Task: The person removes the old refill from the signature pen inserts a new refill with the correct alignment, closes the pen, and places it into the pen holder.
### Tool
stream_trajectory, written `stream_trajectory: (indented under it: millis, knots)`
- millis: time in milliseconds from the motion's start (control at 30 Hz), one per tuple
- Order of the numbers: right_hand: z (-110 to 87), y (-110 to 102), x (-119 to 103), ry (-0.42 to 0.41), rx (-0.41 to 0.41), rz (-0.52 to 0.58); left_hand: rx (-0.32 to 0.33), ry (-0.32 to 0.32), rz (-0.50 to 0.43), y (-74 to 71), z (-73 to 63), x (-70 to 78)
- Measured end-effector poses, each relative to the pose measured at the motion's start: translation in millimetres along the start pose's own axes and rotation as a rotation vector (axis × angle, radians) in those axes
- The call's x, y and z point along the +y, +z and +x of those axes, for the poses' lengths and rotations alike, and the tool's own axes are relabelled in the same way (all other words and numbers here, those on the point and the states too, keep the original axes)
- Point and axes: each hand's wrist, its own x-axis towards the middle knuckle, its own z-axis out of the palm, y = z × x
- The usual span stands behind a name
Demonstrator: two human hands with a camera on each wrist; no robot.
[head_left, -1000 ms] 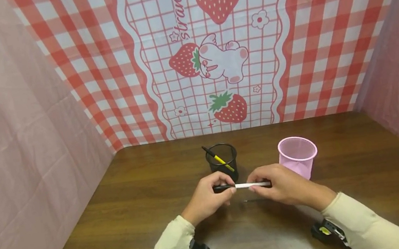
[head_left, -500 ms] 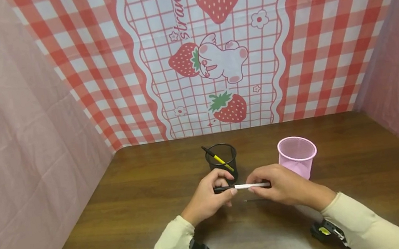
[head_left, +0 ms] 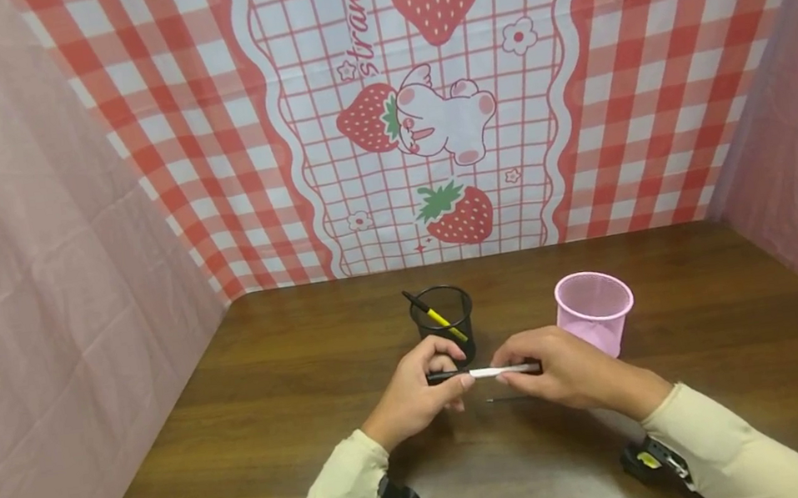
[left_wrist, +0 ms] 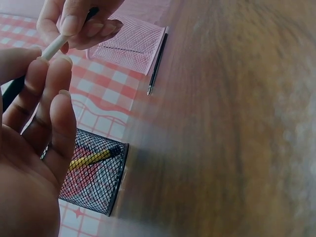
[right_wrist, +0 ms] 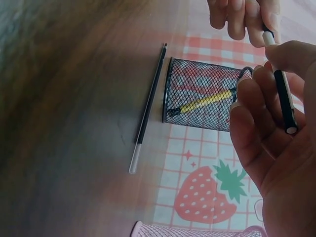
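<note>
Both hands hold a black-and-white pen [head_left: 486, 372] level above the table, one at each end. My left hand [head_left: 415, 386] pinches its black end, the thumb lying along the pen. My right hand [head_left: 569, 365] grips the white part and the other black end between thumb and fingers. Below the hands, a thin ink refill [right_wrist: 150, 103] with a dark tube and a clear end lies on the table; its metal tip [left_wrist: 149, 91] shows in the left wrist view.
Behind the left hand stands a black mesh pen cup [head_left: 440, 298] with a yellow-and-black pen [head_left: 439, 319] leaning in it. A pink mesh cup [head_left: 595, 299] stands behind the right hand. A strawberry-print cloth [head_left: 447, 150] hangs at the wooden table's [head_left: 279, 433] back edge.
My left index fingertip has lifted slightly away from the pen. Otherwise the hands, the pen and the refill keep nearly the same places.
</note>
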Motion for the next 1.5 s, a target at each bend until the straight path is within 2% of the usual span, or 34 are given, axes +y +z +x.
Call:
stream_trajectory:
  millis: [300,467,800,1033,1233,1500]
  knots:
    - [-0.2,-1.3,-1.6,0.010,-0.007,0.014,-0.010,-0.003,0.018,-0.1,0.9,0.2]
    - [-0.1,-2.1,-1.3,0.030,-0.006,0.036,0.001,-0.040,0.037,-0.1,0.7,0.2]
    - [-0.4,-3.7,0.9,0.076,0.001,0.085,0.015,-0.065,0.004,-0.7,0.4,1.1]
    - [-1.3,-2.7,1.2,0.095,-0.006,0.068,0.037,-0.057,-0.021,1.4,1.3,1.0]
    - [-0.7,-1.8,1.0,0.103,-0.002,0.055,0.080,-0.049,0.046,1.7,2.0,1.4]
    - [-1.3,-1.0,0.0,0.121,-0.016,0.064,0.072,-0.003,0.135,0.5,0.9,2.9]
